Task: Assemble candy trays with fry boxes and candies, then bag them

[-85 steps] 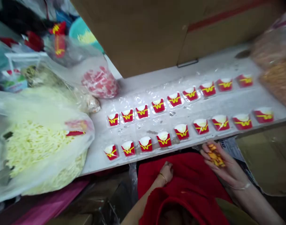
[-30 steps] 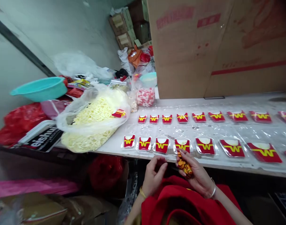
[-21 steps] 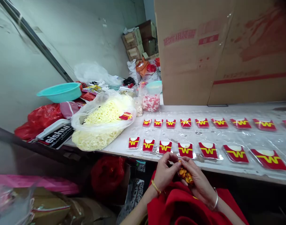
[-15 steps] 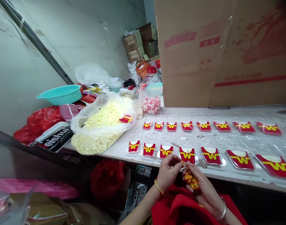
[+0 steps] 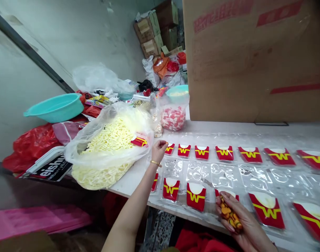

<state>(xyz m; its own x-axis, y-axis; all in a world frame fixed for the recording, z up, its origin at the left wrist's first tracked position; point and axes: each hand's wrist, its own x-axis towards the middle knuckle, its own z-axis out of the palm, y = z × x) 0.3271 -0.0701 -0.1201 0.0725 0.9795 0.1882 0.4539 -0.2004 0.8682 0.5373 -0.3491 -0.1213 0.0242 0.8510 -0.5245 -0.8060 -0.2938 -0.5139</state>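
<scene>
Small rounded glossy pieces (image 5: 229,213) in the right hand (image 5: 243,222) are orange and yellow with dark patches. Around both hands, flat carton-shaped pieces (image 5: 196,203) are red with a yellow W-shaped band and white tops. The thin bangle (image 5: 156,163) behind the left hand (image 5: 159,150) is gold-coloured. Left of that hand, thin sticks (image 5: 109,136) are pale yellow. Beyond the right hand, the brown cardboard box (image 5: 241,70) bears red print.
</scene>
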